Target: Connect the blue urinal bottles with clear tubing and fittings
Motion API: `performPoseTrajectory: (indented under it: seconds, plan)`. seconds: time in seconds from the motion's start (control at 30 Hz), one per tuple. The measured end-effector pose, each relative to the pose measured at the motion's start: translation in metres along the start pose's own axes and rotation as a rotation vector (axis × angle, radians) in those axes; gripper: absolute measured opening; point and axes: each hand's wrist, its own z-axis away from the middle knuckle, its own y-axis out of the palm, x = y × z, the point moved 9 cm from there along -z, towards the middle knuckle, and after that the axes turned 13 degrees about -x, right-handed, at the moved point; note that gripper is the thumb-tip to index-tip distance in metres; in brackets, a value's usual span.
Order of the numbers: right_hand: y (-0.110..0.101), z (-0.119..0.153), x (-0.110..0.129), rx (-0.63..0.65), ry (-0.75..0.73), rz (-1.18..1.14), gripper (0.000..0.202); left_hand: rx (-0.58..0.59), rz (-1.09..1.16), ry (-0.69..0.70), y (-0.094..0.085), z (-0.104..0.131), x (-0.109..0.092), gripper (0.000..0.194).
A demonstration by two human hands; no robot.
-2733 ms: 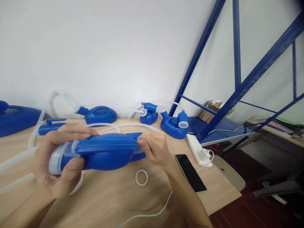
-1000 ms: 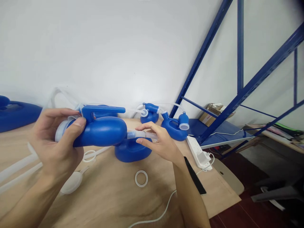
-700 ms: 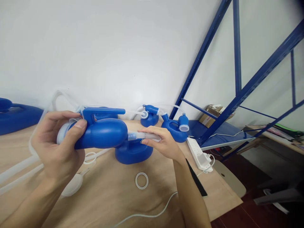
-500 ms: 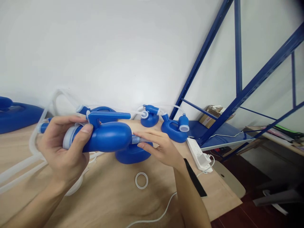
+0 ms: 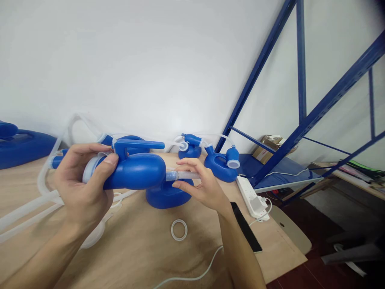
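Note:
A blue plastic piece with a handle-like bar (image 5: 138,171) lies sideways in my left hand (image 5: 82,180), whose thumb and fingers wrap its end with the whitish translucent ring. From its right end sticks a clear connector (image 5: 171,176) joined to a translucent tube (image 5: 189,175). My right hand (image 5: 206,184) has its fingers around this tube, thumb below and forefinger above. Behind and beneath the held piece, a blue bottle (image 5: 168,196) rests on the wooden table (image 5: 144,249).
Further blue bottles stand at the back (image 5: 189,150), back right (image 5: 221,166) and far left (image 5: 27,148). A white ring (image 5: 179,220), a dark phone-like slab (image 5: 246,227) and a power strip (image 5: 251,196) lie on the table. A blue metal rack (image 5: 261,60) rises at right.
The fingers of my right hand have parted a little, showing more of the connector and tube. My left hand and the blue piece have shifted slightly.

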Motion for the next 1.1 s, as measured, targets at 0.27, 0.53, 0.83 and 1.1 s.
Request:
performPoseTrajectory:
  seconds: [0.27, 0.53, 0.83, 1.1]
  plan:
    - [-0.001, -0.003, 0.012, -0.062, -0.216, -0.144, 0.030, -0.028, -0.004, 0.001, -0.003, -0.003, -0.003, 0.017]
    - [0.006, -0.006, -0.005, -0.093, -0.011, -0.254, 0.022, -0.087, -0.006, -0.008, -0.005, 0.003, -0.001, 0.015]
    - [0.016, -0.004, -0.016, -0.134, 0.211, -0.377, 0.026, -0.160, 0.079, 0.270, -0.013, 0.012, -0.025, 0.015]
    - [0.021, -0.001, -0.023, -0.163, 0.370, -0.517, 0.028, -0.217, 0.196, 0.532, -0.015, 0.025, -0.033, 0.021]
